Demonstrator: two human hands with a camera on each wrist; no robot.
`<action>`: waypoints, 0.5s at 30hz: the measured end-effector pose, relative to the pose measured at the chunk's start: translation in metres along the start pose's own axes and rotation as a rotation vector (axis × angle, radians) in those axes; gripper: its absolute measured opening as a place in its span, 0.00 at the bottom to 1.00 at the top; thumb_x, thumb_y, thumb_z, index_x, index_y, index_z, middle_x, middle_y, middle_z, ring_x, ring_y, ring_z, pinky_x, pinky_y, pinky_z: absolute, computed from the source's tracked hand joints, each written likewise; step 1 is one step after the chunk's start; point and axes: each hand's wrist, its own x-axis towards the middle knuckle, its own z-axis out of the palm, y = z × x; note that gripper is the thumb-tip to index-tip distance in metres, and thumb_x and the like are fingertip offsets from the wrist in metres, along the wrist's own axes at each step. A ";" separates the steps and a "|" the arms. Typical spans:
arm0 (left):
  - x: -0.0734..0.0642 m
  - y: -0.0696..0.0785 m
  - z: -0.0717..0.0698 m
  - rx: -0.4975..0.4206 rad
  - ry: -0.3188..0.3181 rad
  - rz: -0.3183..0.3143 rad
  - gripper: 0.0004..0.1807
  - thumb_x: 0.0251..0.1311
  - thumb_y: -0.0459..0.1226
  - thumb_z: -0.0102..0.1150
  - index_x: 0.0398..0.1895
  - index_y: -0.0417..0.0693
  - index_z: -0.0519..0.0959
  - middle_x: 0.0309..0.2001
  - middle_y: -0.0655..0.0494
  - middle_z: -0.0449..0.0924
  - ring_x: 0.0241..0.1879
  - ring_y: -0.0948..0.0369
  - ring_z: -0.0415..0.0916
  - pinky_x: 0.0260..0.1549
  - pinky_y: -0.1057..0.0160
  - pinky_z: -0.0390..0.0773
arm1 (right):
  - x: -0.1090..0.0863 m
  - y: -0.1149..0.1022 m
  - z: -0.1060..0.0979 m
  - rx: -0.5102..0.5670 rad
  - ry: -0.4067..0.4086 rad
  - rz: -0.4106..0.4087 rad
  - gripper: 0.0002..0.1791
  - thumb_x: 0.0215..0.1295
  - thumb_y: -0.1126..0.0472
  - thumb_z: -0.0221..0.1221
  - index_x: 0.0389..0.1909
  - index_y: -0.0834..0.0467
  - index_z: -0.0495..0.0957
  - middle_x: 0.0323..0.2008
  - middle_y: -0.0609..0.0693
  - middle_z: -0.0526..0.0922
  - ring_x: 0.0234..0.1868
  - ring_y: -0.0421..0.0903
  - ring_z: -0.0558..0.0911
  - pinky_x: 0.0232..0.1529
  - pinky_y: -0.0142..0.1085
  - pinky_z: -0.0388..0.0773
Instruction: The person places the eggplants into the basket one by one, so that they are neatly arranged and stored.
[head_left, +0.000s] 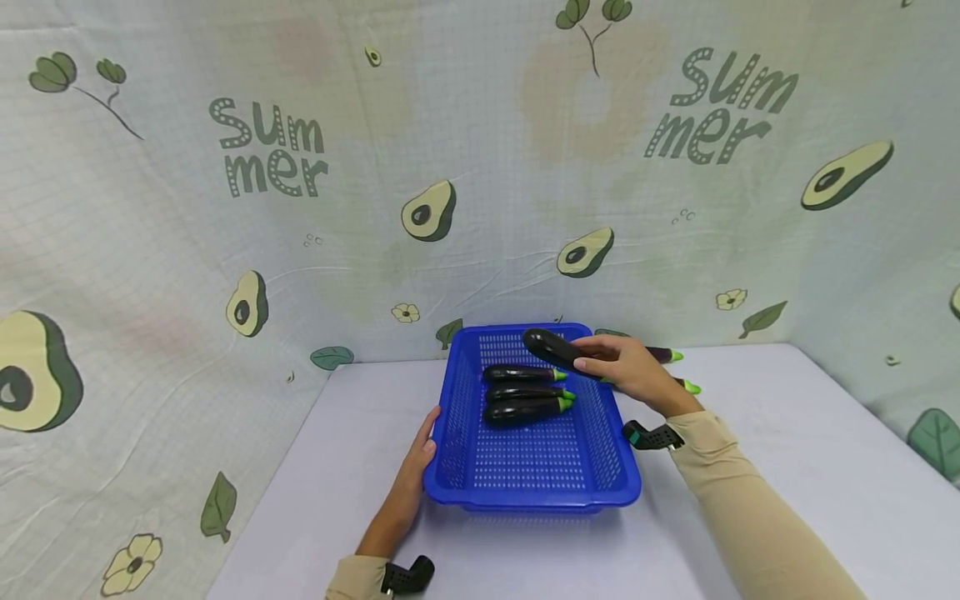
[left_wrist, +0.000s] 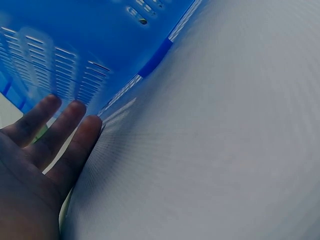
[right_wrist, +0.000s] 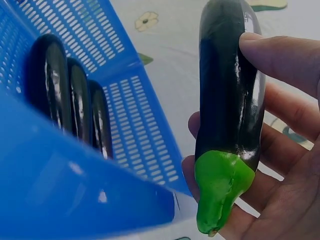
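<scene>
My right hand (head_left: 632, 372) grips a dark purple eggplant (head_left: 553, 347) over the right rim of a blue plastic basket (head_left: 525, 497). In the right wrist view, thumb and fingers wrap the eggplant (right_wrist: 227, 95), its green stem end pointing down. Three more eggplants (head_left: 525, 410) lie side by side in the basket, green ends toward the right. My left hand (head_left: 408, 479) rests against the basket's left outer side. The left wrist view shows straight fingers (left_wrist: 75, 145) touching the slotted wall of the basket (left_wrist: 115, 40).
Beyond my right hand, other eggplants (head_left: 664, 354) lie on the white table (head_left: 757, 417), partly hidden by the hand. A cloth backdrop (head_left: 495, 167) printed with avocados and leaves hangs behind the table and along its sides.
</scene>
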 end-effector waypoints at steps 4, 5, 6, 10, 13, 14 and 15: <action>0.000 0.002 0.001 0.001 0.002 -0.004 0.29 0.77 0.51 0.31 0.80 0.71 0.49 0.80 0.60 0.42 0.78 0.52 0.37 0.70 0.35 0.38 | 0.002 -0.004 0.002 0.002 -0.010 -0.008 0.27 0.68 0.48 0.64 0.62 0.57 0.78 0.55 0.55 0.82 0.56 0.52 0.80 0.52 0.39 0.79; 0.000 0.002 0.001 0.000 0.001 -0.004 0.29 0.77 0.51 0.31 0.80 0.72 0.49 0.80 0.60 0.42 0.78 0.52 0.37 0.70 0.35 0.37 | 0.003 -0.005 0.003 0.006 -0.012 -0.006 0.27 0.67 0.48 0.65 0.62 0.57 0.78 0.55 0.55 0.82 0.56 0.52 0.80 0.52 0.40 0.79; -0.001 0.002 0.001 0.002 0.000 -0.005 0.29 0.77 0.51 0.31 0.80 0.72 0.49 0.80 0.61 0.42 0.78 0.52 0.36 0.70 0.34 0.37 | 0.003 -0.006 0.003 0.013 -0.015 -0.005 0.27 0.67 0.48 0.65 0.62 0.56 0.78 0.55 0.54 0.82 0.56 0.51 0.80 0.53 0.40 0.79; -0.001 0.003 0.001 0.001 0.000 -0.010 0.29 0.77 0.52 0.31 0.80 0.72 0.49 0.80 0.61 0.42 0.78 0.52 0.36 0.70 0.34 0.37 | 0.007 -0.009 0.006 0.037 -0.023 -0.011 0.26 0.67 0.49 0.65 0.62 0.57 0.78 0.55 0.54 0.82 0.56 0.51 0.80 0.53 0.42 0.79; -0.001 0.002 0.001 0.005 0.000 -0.009 0.30 0.77 0.52 0.31 0.80 0.71 0.48 0.80 0.60 0.42 0.78 0.51 0.36 0.70 0.34 0.36 | 0.008 -0.009 0.009 0.031 -0.038 -0.014 0.26 0.67 0.48 0.65 0.61 0.56 0.78 0.55 0.54 0.82 0.56 0.51 0.80 0.55 0.45 0.78; -0.001 0.001 0.001 0.004 0.000 -0.009 0.30 0.77 0.51 0.30 0.81 0.70 0.48 0.80 0.59 0.41 0.78 0.50 0.36 0.69 0.33 0.36 | 0.008 -0.009 0.010 0.027 -0.047 -0.015 0.26 0.67 0.48 0.65 0.62 0.56 0.78 0.55 0.54 0.82 0.56 0.51 0.80 0.55 0.46 0.78; -0.001 0.001 0.001 0.006 -0.002 -0.008 0.30 0.77 0.51 0.30 0.81 0.69 0.47 0.80 0.58 0.41 0.78 0.49 0.35 0.69 0.33 0.36 | 0.009 -0.009 0.011 0.021 -0.055 -0.014 0.26 0.67 0.47 0.65 0.62 0.55 0.78 0.55 0.53 0.81 0.57 0.51 0.80 0.56 0.48 0.78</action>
